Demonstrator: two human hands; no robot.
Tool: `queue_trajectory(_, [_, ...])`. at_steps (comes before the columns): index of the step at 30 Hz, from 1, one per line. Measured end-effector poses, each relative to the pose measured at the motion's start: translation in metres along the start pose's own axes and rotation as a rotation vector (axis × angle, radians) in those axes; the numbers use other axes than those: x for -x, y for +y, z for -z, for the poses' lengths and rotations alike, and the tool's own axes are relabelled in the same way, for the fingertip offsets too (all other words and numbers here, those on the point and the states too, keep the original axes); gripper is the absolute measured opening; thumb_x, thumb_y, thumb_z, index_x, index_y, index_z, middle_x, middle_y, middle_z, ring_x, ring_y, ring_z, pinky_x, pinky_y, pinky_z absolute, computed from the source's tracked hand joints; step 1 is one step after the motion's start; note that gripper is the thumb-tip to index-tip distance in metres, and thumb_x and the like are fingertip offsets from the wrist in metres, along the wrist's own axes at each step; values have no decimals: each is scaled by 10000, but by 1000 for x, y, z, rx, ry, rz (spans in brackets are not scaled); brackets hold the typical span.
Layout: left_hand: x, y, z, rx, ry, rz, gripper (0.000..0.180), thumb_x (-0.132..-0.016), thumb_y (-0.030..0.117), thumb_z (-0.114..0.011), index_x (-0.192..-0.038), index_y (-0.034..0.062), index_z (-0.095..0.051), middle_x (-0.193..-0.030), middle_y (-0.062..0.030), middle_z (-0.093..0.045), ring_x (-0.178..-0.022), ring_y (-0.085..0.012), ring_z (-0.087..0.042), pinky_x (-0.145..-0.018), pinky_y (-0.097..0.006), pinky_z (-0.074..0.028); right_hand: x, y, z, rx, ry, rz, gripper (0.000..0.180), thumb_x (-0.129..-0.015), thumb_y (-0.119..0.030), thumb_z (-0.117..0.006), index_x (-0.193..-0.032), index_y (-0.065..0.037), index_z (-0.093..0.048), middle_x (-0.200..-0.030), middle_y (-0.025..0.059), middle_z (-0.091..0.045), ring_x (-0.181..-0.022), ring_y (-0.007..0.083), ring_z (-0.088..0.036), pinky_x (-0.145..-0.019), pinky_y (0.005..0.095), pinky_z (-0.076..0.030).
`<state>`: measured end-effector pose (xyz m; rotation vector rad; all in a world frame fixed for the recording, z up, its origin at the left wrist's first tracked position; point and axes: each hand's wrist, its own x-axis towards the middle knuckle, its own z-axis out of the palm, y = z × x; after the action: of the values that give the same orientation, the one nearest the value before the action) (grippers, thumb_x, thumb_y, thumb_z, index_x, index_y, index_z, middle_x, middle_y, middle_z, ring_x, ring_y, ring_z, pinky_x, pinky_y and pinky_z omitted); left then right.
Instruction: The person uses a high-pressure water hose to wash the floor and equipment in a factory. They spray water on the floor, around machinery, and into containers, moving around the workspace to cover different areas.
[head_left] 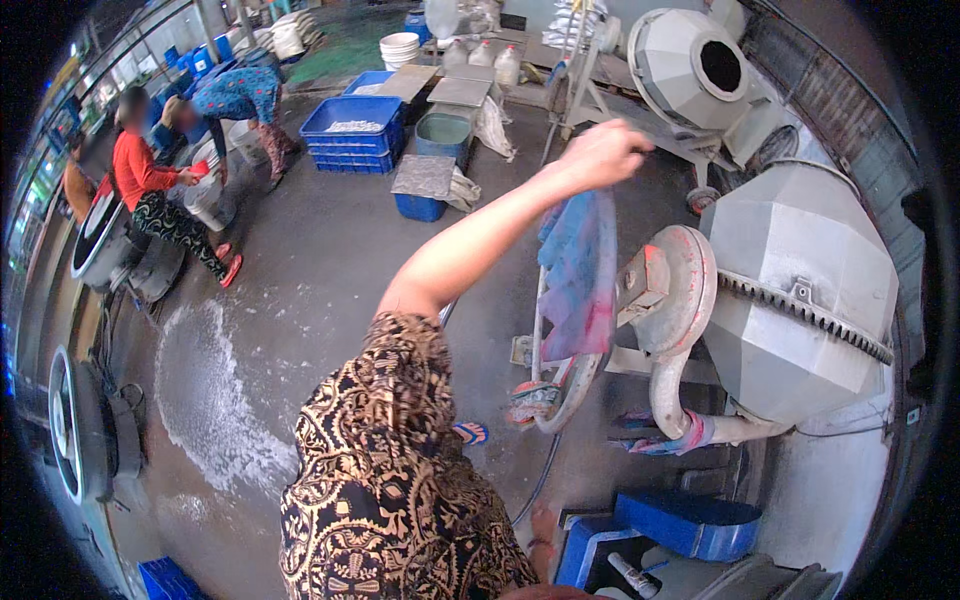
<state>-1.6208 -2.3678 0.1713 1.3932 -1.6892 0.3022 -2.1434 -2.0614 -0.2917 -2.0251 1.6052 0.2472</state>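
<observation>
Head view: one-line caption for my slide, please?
Right hand dangles a blue-pink cloth beside a grey drum mixer.

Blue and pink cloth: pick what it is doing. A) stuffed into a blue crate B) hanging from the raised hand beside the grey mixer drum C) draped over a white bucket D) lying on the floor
B: the cloth dangles from the raised hand, next to the grey mixer drum.
</observation>
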Motion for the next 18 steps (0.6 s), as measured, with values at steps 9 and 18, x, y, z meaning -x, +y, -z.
queue_trajectory(9, [459,-54,111,-67,-2225,1202,325,-784,423,-614,-923,131,-647,-1019,-1,-654,-908,-191,-619,-789,-425,-487,-16,-21,-24,-332,-295,-107,348,-871,-270,-478,-1078,-4,-566,-965,159,-625,-854,303,-595,-795,421,-448])
queue_trajectory(18, [576,-136,150,-543,-599,1448,328,-672,237,-723,-975,127,-660,-869,-100,-671,-809,-263,-650,-713,-365,-528,-87,-161,-28,-430,-294,-35,311,-871,-223,-489,-1063,6,-571,-969,155,-628,-899,284,-589,-832,406,-435])
